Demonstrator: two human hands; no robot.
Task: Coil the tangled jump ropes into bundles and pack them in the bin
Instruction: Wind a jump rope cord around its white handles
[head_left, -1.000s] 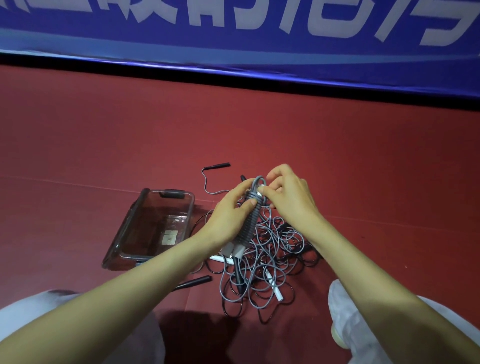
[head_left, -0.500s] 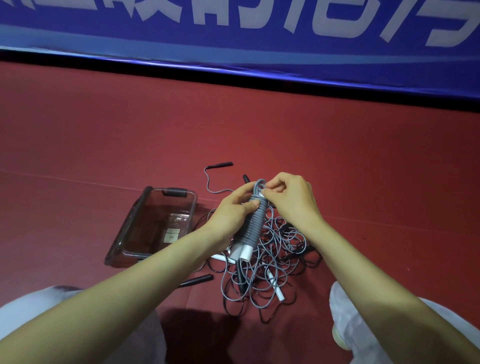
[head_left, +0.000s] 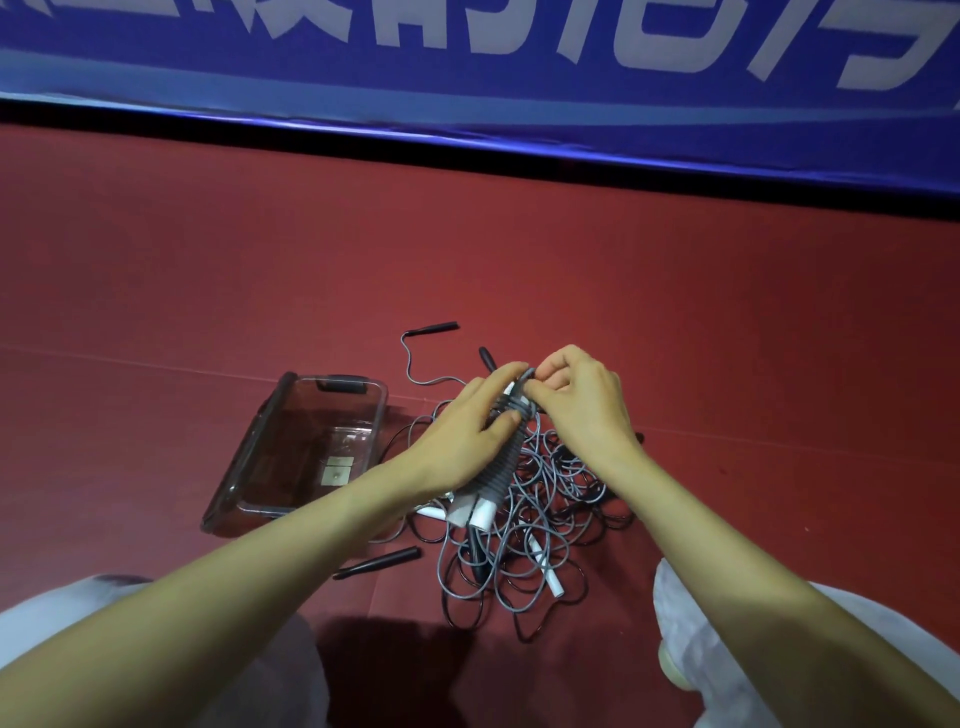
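Note:
A grey jump rope is wound tightly round its white handles into a bundle (head_left: 496, 470), held above the floor. My left hand (head_left: 467, 436) grips the bundle's upper part. My right hand (head_left: 576, 402) pinches the rope's loose end at the top of the bundle. Below them a tangle of grey and black ropes (head_left: 524, 551) lies on the red floor, with white and black handles in it. The clear plastic bin (head_left: 260, 452) sits to the left with nothing but a label inside.
A black handle (head_left: 434, 328) with a grey cord lies beyond the pile, another black handle (head_left: 376, 563) near the bin's front corner. My knees in light trousers (head_left: 727, 649) frame the bottom. A blue banner (head_left: 467, 78) runs along the far edge of the floor.
The bundle has tilted and dropped a little. My right hand has moved in over its top, now pinching the rope end close against my left hand's fingers.

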